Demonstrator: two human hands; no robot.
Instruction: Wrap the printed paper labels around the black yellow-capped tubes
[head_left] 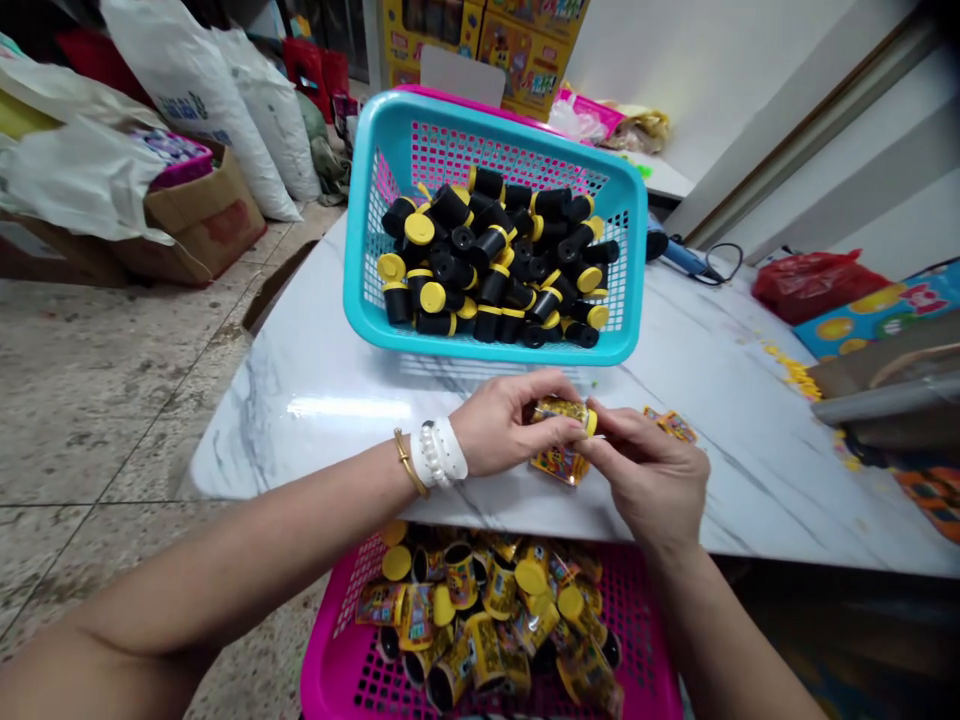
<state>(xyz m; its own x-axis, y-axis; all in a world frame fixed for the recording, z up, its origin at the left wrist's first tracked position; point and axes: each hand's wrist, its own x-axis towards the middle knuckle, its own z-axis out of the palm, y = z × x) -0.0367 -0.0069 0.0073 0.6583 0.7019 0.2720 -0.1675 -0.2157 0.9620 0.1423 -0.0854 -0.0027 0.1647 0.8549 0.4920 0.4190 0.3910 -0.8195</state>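
Observation:
My left hand (504, 424) and my right hand (646, 474) meet over the marble table (315, 400), both closed on one small yellow-capped tube (564, 412) with a colourful printed label (559, 464) hanging from it. A bracelet and a white beaded band sit on my left wrist. Behind my hands, a blue basket (367, 260) holds several bare black tubes with yellow caps (495, 265). Below the table edge, a pink basket (337, 660) holds several tubes wrapped in labels (487, 620).
Loose labels (673, 425) lie on the table right of my hands. A red bag (814, 282), a blue tool with a cord (686, 258) and coloured sheets sit at the right. White sacks (225, 100) and a cardboard box (206, 215) stand on the floor at left.

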